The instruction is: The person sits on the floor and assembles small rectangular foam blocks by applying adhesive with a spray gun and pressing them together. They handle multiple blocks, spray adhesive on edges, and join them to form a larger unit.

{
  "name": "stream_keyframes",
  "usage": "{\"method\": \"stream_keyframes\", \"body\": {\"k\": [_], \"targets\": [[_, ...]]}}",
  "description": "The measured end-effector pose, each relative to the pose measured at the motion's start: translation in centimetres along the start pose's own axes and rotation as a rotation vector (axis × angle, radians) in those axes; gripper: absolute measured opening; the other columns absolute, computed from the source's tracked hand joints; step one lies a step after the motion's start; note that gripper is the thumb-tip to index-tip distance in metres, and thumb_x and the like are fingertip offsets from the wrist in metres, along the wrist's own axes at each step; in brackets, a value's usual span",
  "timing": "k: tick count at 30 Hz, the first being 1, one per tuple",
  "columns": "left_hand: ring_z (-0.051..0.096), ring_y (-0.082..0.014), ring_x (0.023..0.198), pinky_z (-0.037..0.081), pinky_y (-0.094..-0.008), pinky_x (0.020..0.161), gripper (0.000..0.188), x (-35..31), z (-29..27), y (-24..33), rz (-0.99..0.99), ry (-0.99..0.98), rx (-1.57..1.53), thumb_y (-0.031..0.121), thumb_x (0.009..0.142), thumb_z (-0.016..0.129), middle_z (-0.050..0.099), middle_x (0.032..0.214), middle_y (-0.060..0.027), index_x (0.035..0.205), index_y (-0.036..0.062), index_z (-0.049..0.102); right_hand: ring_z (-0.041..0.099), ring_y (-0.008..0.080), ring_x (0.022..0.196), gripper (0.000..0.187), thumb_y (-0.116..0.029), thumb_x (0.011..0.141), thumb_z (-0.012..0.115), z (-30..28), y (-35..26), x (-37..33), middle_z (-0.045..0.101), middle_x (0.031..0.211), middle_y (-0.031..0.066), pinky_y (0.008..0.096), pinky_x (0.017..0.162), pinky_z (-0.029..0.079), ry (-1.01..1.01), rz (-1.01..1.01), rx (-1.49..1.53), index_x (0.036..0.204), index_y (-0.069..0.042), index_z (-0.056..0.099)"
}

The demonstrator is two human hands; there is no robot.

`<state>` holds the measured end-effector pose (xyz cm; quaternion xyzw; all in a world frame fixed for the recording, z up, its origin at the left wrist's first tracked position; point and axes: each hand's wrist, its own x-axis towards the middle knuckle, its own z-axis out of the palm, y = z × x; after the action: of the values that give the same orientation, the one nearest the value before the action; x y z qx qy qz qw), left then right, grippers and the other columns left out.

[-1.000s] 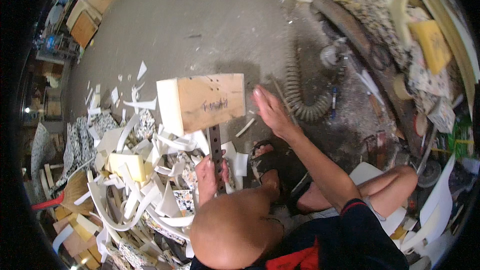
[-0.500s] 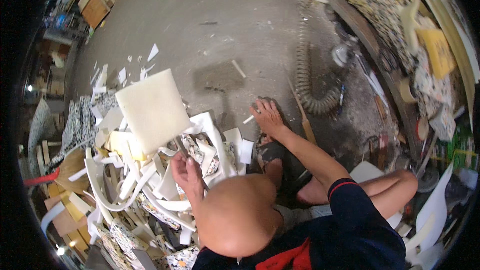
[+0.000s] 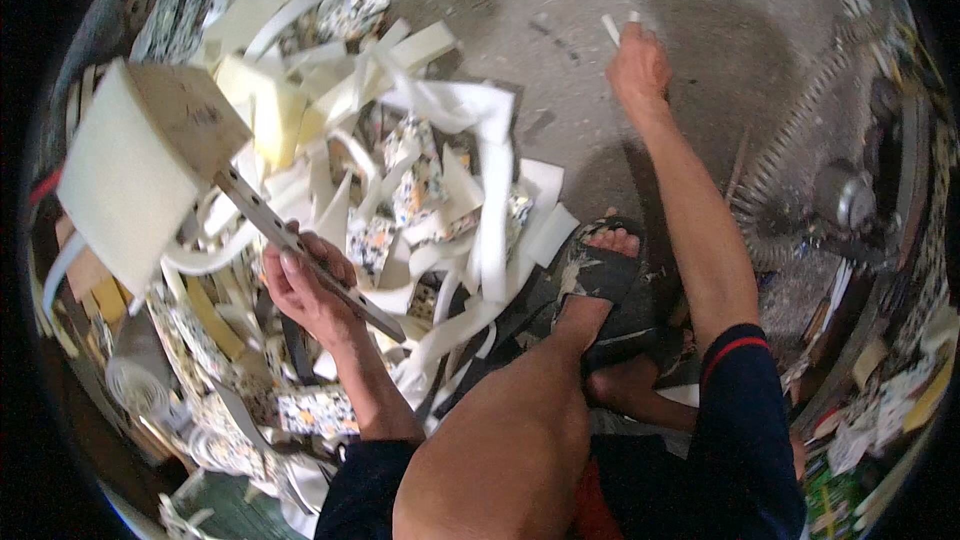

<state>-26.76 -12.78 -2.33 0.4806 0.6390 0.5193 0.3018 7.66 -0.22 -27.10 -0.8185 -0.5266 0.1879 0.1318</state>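
My left hand (image 3: 308,285) is closed around a flat grey metal bar (image 3: 280,228) with holes along it. The bar's far end meets a wooden board (image 3: 185,110) with a thick cream foam pad (image 3: 130,180) on its outer face. This padded piece is tilted above the scrap pile at the left. My right hand (image 3: 638,70) reaches out low over the concrete floor, fingers curled in. A small white strip (image 3: 634,16) pokes out at its fingertips, and another short white strip (image 3: 610,30) shows right beside the fingers.
White and speckled foam offcuts (image 3: 410,170) heap up at the left and centre. My sandalled foot (image 3: 605,265) is beside the heap. A coiled hose (image 3: 790,145) lies at the right, near a round metal part (image 3: 845,195) and more scraps (image 3: 880,400).
My right hand has gone from fingers spread on the floor to curled around a white strip. The padded piece in my left hand has turned, so its wooden side shows. The view has shifted.
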Motion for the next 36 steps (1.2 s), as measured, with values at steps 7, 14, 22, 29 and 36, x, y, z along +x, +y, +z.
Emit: {"method": "stream_keyframes", "body": {"k": [7, 14, 22, 29, 36], "targets": [[0.046, -0.0084, 0.051, 0.034, -0.0225, 0.042, 0.031, -0.9, -2.1, 0.4, 0.041, 0.099, 0.014, 0.03, 0.103, 0.058, 0.055, 0.076, -0.0043, 0.116, 0.0016, 0.058, 0.067, 0.0469, 0.086, 0.035, -0.007, 0.078, 0.065, 1.4, -2.4, -18.1, 0.069, 0.091, 0.0243, 0.0532, 0.078, 0.053, -0.288, -0.02, 0.509, 0.111, 0.001, 0.06], [0.049, -0.0079, 0.05, 0.037, -0.0223, 0.041, 0.027, -3.1, -6.3, 3.5, 0.041, 0.127, -0.053, 0.026, 0.101, 0.06, 0.056, 0.072, -0.0028, 0.113, 0.0014, 0.058, 0.068, 0.0383, 0.093, 0.028, -0.015, 0.08, 0.064, 12.4, -12.4, -27.6, 0.07, 0.102, 0.025, 0.0473, 0.084, 0.054, -0.891, -0.533, 0.493, 0.102, 0.002, 0.066], [0.045, -0.0059, 0.064, 0.042, -0.0248, 0.055, 0.03, -5.8, -6.6, 4.7, 0.026, -0.019, 0.038, 0.015, 0.084, 0.081, 0.053, 0.079, 0.003, 0.104, 0.005, 0.06, 0.07, 0.0372, 0.087, 0.037, -0.016, 0.074, 0.066, 4.0, -8.4, -24.1, 0.072, 0.093, 0.021, 0.0435, 0.081, 0.055, -0.942, -0.711, 0.3, 0.109, -0.005, 0.072], [0.048, -0.0138, 0.071, 0.045, -0.0311, 0.062, 0.042, -7.3, -4.9, 8.4, 0.041, -0.227, -0.013, 0.025, 0.081, 0.083, 0.054, 0.081, -0.0047, 0.104, 0.004, 0.055, 0.058, 0.0198, 0.062, 0.021, -0.022, 0.091, 0.069, -6.7, -4.7, -23.0, 0.062, 0.072, 0.0088, 0.0412, 0.061, 0.05, -0.157, -0.519, 0.492, 0.089, -0.002, 0.067], [0.056, -0.0141, 0.065, 0.048, -0.0305, 0.056, 0.042, -7.0, -2.2, 15.3, 0.16, -0.455, -0.355, 0.019, 0.09, 0.074, 0.056, 0.083, -0.0068, 0.111, 0.0057, 0.04, 0.062, 0.0126, 0.068, 0.028, -0.027, 0.104, 0.055, -30.4, -8.6, -28.3, 0.066, 0.085, 0.0061, 0.0278, 0.062, 0.054, 0.171, -0.344, 1.18, 0.102, -0.002, 0.067]]}}
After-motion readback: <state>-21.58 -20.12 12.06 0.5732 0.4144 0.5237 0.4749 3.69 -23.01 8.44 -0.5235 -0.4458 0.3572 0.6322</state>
